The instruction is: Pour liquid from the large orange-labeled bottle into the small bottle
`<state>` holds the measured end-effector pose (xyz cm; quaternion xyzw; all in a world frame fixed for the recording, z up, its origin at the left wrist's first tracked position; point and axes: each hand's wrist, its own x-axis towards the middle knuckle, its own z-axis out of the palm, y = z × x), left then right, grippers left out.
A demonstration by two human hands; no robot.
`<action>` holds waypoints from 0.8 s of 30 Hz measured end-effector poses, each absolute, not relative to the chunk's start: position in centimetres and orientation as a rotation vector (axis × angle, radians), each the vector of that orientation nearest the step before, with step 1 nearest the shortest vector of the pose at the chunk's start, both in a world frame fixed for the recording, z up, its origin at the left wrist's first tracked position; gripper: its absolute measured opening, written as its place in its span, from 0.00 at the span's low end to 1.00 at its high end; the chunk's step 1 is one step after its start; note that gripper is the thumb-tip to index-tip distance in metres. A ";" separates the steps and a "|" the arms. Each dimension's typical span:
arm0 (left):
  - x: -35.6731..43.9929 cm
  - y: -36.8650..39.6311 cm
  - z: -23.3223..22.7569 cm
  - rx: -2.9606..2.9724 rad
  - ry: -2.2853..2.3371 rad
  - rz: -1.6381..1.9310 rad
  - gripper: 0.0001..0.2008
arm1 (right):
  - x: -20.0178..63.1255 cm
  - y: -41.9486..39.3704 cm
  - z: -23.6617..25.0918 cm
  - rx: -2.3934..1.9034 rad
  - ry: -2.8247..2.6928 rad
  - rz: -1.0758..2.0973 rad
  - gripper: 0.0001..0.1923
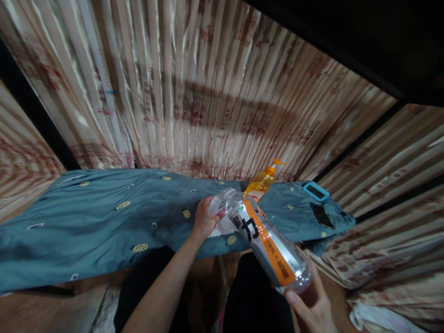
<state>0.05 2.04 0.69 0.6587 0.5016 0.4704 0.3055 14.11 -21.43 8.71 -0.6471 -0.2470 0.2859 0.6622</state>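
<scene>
Over blue cloth [104,222] — clear bottle [267,240], both hands [204,219] [312,307] gripping.

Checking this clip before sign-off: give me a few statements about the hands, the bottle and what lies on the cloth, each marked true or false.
1. The right hand holds the bottle at its base. True.
2. The left hand is at the bottle's cap end. True.
3. The bottle stands upright on the cloth. False: it is tilted, held above the cloth in both hands.
4. The pump bottle holds blue liquid. False: it is orange-yellow, with an orange pump.
5. A phone lies on the cloth to the right. True.
6. The bottle's label is plain green. False: it is white with an orange band.
</scene>
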 end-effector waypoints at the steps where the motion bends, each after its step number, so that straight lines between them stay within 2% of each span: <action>1: 0.0 2.1 0.6 1.749 1.324 1.248 0.26 | 14.1 -21.4 8.6 -1.454 -0.555 0.637 0.52; 16: -0.2 2.1 0.7 1.764 1.312 1.259 0.26 | 14.8 -21.8 8.2 -1.478 -0.636 0.628 0.47; 24: -0.2 1.8 1.1 1.758 1.311 1.247 0.25 | 14.4 -21.7 8.7 -1.509 -0.608 0.612 0.49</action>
